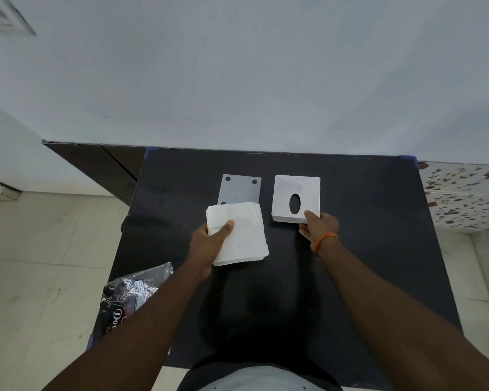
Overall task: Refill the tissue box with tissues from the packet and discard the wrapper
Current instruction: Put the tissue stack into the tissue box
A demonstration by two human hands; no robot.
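Observation:
A thick stack of white tissues is in my left hand, thumb pressed on top, just above the black table. Behind the stack lies a flat grey base plate with dark round pads at its corners. To the right stands the white square tissue box with an oval slot facing up. My right hand grips its near right corner, thumb on the top face. The dark printed wrapper lies crumpled at the table's left edge, partly under my left forearm.
A pale wall rises straight behind the table. A dark wooden unit stands at the back left, and a speckled tile surface at the right. Light floor tiles surround the table on both sides.

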